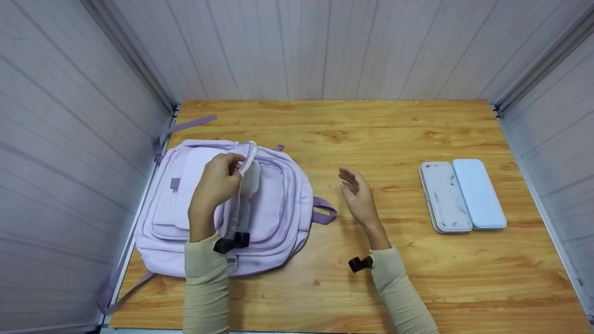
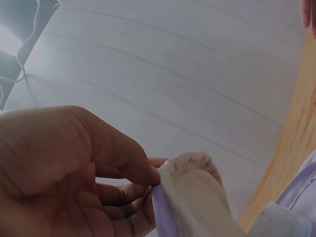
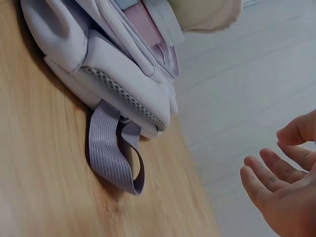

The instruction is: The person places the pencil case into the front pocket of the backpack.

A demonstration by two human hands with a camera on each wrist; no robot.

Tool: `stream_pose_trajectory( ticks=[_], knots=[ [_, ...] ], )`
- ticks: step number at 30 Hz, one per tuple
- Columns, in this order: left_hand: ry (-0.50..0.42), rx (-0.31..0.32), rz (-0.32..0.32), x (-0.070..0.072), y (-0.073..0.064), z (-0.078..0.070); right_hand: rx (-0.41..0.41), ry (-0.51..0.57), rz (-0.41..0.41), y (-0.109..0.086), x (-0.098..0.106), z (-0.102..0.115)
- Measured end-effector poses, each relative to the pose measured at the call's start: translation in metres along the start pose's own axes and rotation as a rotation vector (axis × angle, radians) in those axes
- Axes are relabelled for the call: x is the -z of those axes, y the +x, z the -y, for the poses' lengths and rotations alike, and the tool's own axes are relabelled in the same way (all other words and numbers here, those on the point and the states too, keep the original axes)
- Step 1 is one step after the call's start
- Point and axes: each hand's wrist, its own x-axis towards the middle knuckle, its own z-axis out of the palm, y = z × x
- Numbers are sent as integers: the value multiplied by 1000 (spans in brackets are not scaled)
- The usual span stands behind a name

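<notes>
A pale lilac backpack [image 1: 299, 195] lies on the left half of the wooden table, its front compartment unzipped. My left hand [image 1: 217, 183] pinches the edge of the raised front flap [image 2: 192, 197] between thumb and fingers, holding it up. Under the flap, a whitish box [image 1: 251, 178] shows in the compartment. From the right wrist view, a pink item [image 3: 142, 22] and a white one [image 3: 165, 19] also show there; the flap covers the rest. To the right of the bag's purple top loop [image 1: 325, 211], my right hand [image 1: 359, 197] hovers with relaxed fingers, holding nothing.
On the right side of the wooden table [image 1: 371, 125] a greyish-white slim case [image 1: 448, 197] with dark smudges lies against a light blue one [image 1: 480, 194]. Pale panels [image 1: 301, 51] wall the back and both sides. A purple strap [image 1: 192, 123] trails behind the bag.
</notes>
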Motion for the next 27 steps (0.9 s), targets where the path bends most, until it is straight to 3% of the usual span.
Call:
stream_pose_trajectory(
  ticks=[6,17,27],
  knots=[
    [1,2,-5,-1,0,1,-26,-10,-99,-6,21,-21],
    [1,-8,-17,1,-1,1,-87,3,-328,-27,58,-10],
    [-7,-11,-15,1,-1,2,-161,26,-548,-39,97,-33]
  ],
)
